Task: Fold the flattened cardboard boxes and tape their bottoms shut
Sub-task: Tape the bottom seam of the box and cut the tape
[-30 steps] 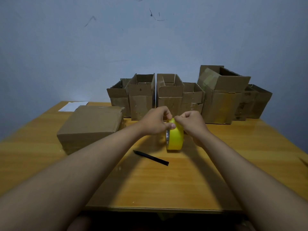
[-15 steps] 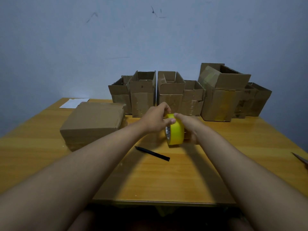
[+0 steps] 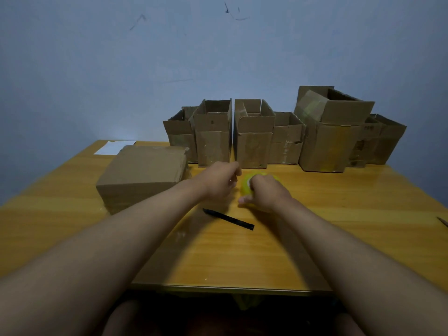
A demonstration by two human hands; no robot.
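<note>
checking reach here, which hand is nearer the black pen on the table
Right. The right hand, gripping the yellow tape roll, sits just above and right of the black pen. The left hand hovers further up, beyond the pen's left tip.

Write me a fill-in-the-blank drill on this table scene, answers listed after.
1. The right hand grips a roll of ___ tape.
2. The black pen lies on the ___.
3. The sheet of paper lies at the table's far ___ corner.
4. The open boxes stand in a row against the ___.

Answers: yellow; table; left; wall
</note>
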